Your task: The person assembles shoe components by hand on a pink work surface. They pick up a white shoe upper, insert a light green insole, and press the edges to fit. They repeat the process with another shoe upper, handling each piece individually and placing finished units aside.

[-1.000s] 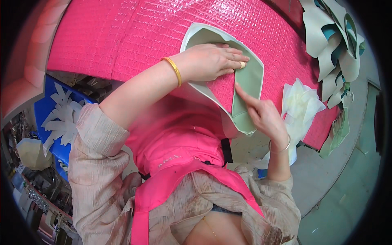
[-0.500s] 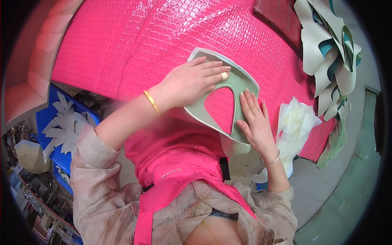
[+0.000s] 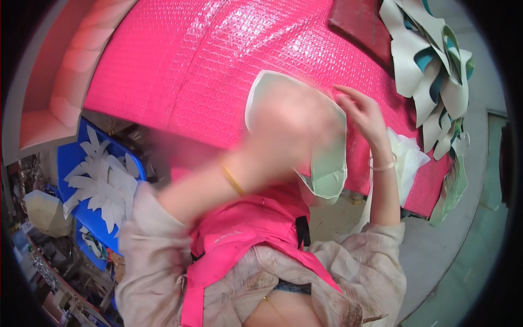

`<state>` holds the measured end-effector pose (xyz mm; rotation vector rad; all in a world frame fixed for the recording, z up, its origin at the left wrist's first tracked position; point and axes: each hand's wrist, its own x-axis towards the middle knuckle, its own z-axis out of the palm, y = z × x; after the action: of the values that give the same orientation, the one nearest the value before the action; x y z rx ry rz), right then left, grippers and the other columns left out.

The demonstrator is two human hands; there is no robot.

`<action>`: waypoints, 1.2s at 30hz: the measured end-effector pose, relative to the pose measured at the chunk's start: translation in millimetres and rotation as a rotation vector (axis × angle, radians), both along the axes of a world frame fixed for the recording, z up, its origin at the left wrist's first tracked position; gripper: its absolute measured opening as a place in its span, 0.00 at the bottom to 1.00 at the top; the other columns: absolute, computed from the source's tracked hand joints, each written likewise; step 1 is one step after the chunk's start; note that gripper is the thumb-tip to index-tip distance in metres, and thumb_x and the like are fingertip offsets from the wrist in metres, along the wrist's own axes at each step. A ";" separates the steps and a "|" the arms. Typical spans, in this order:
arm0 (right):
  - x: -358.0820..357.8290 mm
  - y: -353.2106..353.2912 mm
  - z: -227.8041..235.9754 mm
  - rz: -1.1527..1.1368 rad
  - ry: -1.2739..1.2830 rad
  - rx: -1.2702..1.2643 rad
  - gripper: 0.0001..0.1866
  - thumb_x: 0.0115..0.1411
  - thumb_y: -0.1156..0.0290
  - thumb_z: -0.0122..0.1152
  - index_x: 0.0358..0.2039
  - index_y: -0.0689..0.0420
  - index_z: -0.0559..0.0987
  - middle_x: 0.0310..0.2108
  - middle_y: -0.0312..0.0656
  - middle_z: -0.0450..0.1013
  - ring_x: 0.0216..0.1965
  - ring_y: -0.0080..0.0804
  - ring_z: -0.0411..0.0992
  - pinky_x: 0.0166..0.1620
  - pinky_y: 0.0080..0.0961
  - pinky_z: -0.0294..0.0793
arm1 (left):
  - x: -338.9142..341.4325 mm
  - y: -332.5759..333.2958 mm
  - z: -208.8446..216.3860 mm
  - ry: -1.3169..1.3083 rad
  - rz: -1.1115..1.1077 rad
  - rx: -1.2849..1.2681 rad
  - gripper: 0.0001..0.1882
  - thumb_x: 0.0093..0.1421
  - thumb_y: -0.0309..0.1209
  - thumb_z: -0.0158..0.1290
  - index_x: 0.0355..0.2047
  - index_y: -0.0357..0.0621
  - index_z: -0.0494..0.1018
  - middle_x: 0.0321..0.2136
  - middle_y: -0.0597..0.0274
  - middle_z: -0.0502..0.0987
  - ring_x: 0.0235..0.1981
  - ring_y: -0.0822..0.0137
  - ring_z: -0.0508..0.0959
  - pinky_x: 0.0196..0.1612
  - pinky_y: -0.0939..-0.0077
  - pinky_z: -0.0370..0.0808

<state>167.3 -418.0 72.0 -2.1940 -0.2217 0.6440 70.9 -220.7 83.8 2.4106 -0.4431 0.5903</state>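
A pale green shoe-upper-shaped piece (image 3: 328, 182) with a white rim lies on the pink-covered table (image 3: 218, 92), its near end at the table's front edge. Over its middle, my left hand (image 3: 294, 125) is smeared by motion, so its fingers cannot be made out; it hides most of the piece and its cutout. Just past the right edge of the piece, my right hand (image 3: 366, 113) is raised, fingers bent and apart, with nothing visible in them.
Right of my hands lie crumpled translucent white sheets (image 3: 403, 158) and a hanging stack of white and green cut pieces (image 3: 436, 71). A dark red board (image 3: 362, 30) lies at the back. On the left stands a blue bin (image 3: 73, 150) holding white strips.
My left hand has swept right across the green piece, now covering its cutout. My right hand has lifted off the piece and moved up and right.
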 end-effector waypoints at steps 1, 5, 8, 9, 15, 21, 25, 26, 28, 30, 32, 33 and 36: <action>1.4 5.0 -5.5 0.102 0.006 0.094 0.18 0.57 0.70 0.53 0.48 0.63 0.72 0.45 0.46 0.71 0.46 0.22 0.67 0.48 0.21 0.66 | -20.9 -31.5 10.2 0.164 -0.158 0.104 0.12 0.48 0.38 0.53 0.22 0.41 0.74 0.21 0.55 0.72 0.27 0.57 0.71 0.40 0.61 0.65; -5.5 0.9 -15.6 0.108 -0.041 0.471 0.23 0.55 0.75 0.53 0.52 0.63 0.67 0.46 0.44 0.69 0.46 0.19 0.66 0.47 0.18 0.67 | -58.8 -69.8 5.4 0.463 -0.466 0.402 0.10 0.43 0.34 0.52 0.11 0.44 0.74 0.07 0.60 0.68 0.16 0.60 0.70 0.41 0.65 0.63; -38.3 -24.7 12.6 -0.089 0.062 0.309 0.24 0.55 0.76 0.53 0.54 0.58 0.67 0.37 0.45 0.74 0.37 0.20 0.70 0.39 0.18 0.70 | -58.2 -3.2 18.3 0.341 -0.326 0.702 0.07 0.42 0.29 0.49 0.14 0.41 0.74 0.13 0.58 0.68 0.25 0.63 0.72 0.56 0.61 0.53; -47.1 -23.6 21.5 -0.030 0.108 0.061 0.24 0.54 0.76 0.53 0.54 0.56 0.67 0.34 0.46 0.75 0.33 0.22 0.71 0.36 0.19 0.70 | -55.6 24.5 21.1 0.283 -0.201 0.825 0.07 0.41 0.27 0.47 0.15 0.39 0.74 0.16 0.57 0.68 0.30 0.64 0.73 0.63 0.59 0.48; -83.3 63.3 -8.5 0.654 -0.755 0.128 0.28 0.52 0.60 0.58 0.52 0.57 0.66 0.51 0.51 0.63 0.52 0.45 0.62 0.54 0.37 0.61 | -71.4 85.0 -52.1 -0.040 -0.085 0.959 0.18 0.48 0.29 0.45 0.40 0.36 0.72 0.39 0.58 0.74 0.48 0.69 0.70 0.62 0.54 0.50; -88.6 91.3 -39.1 0.760 -0.742 -0.053 0.29 0.52 0.59 0.56 0.54 0.55 0.65 0.55 0.42 0.60 0.58 0.38 0.56 0.59 0.37 0.52 | -77.5 116.6 -61.1 -0.110 -0.190 0.720 0.18 0.48 0.28 0.46 0.40 0.41 0.74 0.39 0.62 0.75 0.46 0.71 0.72 0.60 0.53 0.55; -111.1 77.4 -37.9 0.788 -0.683 -0.007 0.25 0.54 0.65 0.52 0.53 0.55 0.66 0.58 0.42 0.57 0.60 0.39 0.53 0.61 0.39 0.48 | -70.1 122.0 -57.5 -0.115 -0.292 0.743 0.18 0.49 0.29 0.46 0.42 0.40 0.72 0.41 0.62 0.74 0.48 0.71 0.71 0.61 0.54 0.54; -118.3 73.8 -37.0 0.791 -0.696 -0.009 0.23 0.55 0.66 0.51 0.53 0.56 0.66 0.58 0.42 0.57 0.61 0.40 0.52 0.61 0.39 0.47 | -68.7 122.0 -55.7 -0.110 -0.310 0.750 0.19 0.49 0.29 0.46 0.43 0.41 0.72 0.42 0.62 0.73 0.49 0.70 0.70 0.61 0.53 0.53; -126.2 67.7 -32.4 0.791 -0.632 0.035 0.22 0.56 0.68 0.49 0.52 0.56 0.67 0.56 0.43 0.60 0.59 0.40 0.55 0.60 0.41 0.50 | -62.8 120.5 -54.4 -0.092 -0.289 0.715 0.19 0.49 0.29 0.46 0.43 0.42 0.71 0.44 0.62 0.72 0.51 0.69 0.68 0.62 0.53 0.52; -125.1 58.8 -28.6 0.785 -0.541 0.114 0.21 0.56 0.67 0.50 0.50 0.57 0.69 0.55 0.43 0.61 0.57 0.39 0.58 0.58 0.41 0.54 | -60.9 101.2 -51.5 -0.078 -0.213 0.633 0.19 0.50 0.29 0.47 0.43 0.42 0.71 0.46 0.61 0.71 0.52 0.68 0.67 0.62 0.52 0.50; -114.7 48.0 -28.0 0.569 -0.313 0.253 0.21 0.56 0.66 0.51 0.50 0.55 0.69 0.55 0.43 0.61 0.56 0.40 0.59 0.58 0.40 0.55 | -54.6 88.6 -50.5 -0.061 -0.201 0.638 0.18 0.49 0.29 0.48 0.42 0.44 0.72 0.48 0.61 0.69 0.53 0.66 0.66 0.63 0.52 0.47; -113.9 52.9 -25.2 0.583 -0.490 0.153 0.22 0.55 0.67 0.52 0.52 0.54 0.68 0.56 0.42 0.61 0.57 0.40 0.59 0.58 0.39 0.55 | -51.2 86.8 -51.1 -0.041 -0.237 0.640 0.18 0.49 0.29 0.48 0.42 0.44 0.72 0.48 0.61 0.69 0.52 0.66 0.66 0.63 0.52 0.47; -94.3 39.0 -29.9 0.747 -0.722 -0.085 0.26 0.54 0.67 0.52 0.55 0.51 0.64 0.57 0.40 0.58 0.58 0.38 0.57 0.59 0.38 0.54 | -42.4 93.3 -43.5 -0.024 -0.315 0.608 0.16 0.47 0.27 0.49 0.39 0.44 0.72 0.45 0.64 0.72 0.44 0.69 0.70 0.63 0.53 0.50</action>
<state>73.1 -379.0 42.1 -2.3195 -1.4496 0.1986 28.5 -127.4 40.2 2.8042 -1.1233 0.3772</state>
